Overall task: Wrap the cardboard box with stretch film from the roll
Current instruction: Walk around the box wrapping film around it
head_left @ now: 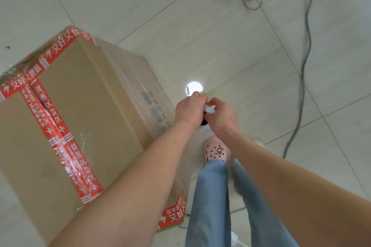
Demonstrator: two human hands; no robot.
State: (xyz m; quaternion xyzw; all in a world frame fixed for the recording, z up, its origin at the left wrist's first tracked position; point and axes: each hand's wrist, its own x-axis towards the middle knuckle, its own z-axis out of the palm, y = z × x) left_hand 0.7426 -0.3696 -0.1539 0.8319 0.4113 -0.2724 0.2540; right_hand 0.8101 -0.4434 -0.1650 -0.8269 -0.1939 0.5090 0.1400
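Left hand (187,111) and right hand (220,119) both hold the roll (209,109) tight by the box (80,106). Wrapping looks half done. Next, pull film (138,78) round the corner.

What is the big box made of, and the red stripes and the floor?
The box looks like dull brown cardboard. The red stripes seem glossy plastic tape; they glint. The floor looks like smooth pale tile, with thin joint lines.
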